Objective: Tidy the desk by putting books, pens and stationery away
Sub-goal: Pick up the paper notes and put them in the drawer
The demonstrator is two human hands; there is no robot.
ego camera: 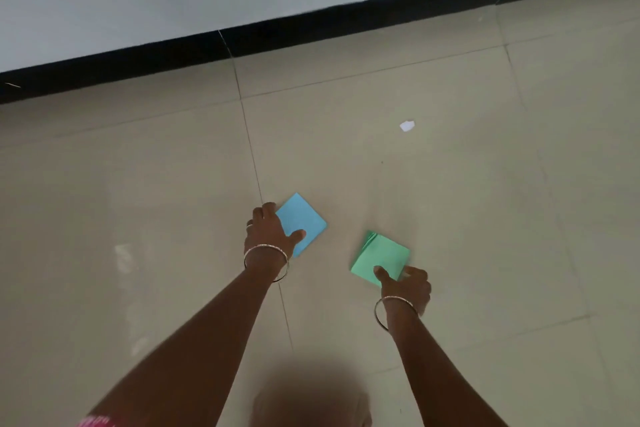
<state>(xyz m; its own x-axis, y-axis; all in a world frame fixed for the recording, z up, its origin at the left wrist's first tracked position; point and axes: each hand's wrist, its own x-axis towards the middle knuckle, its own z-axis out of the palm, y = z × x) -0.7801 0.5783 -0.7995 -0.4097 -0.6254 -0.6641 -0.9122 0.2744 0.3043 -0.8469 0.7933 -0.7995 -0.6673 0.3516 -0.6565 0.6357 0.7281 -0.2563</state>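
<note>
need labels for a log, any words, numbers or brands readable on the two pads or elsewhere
No readable text.
Blue pad in the left hand: blank face.
Green pad in the right hand: blank face.
White scrap on the floor: too small to tell.
Pink cloth at the lower edge: blurred, unreadable.

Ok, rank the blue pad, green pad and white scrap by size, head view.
1. blue pad and green pad: look about alike, so tied.
2. white scrap: plainly smallest, though it lies farther away.

Head camera, wide-angle, tilted steeply down at tiled floor; black skirting crosses top.
</note>
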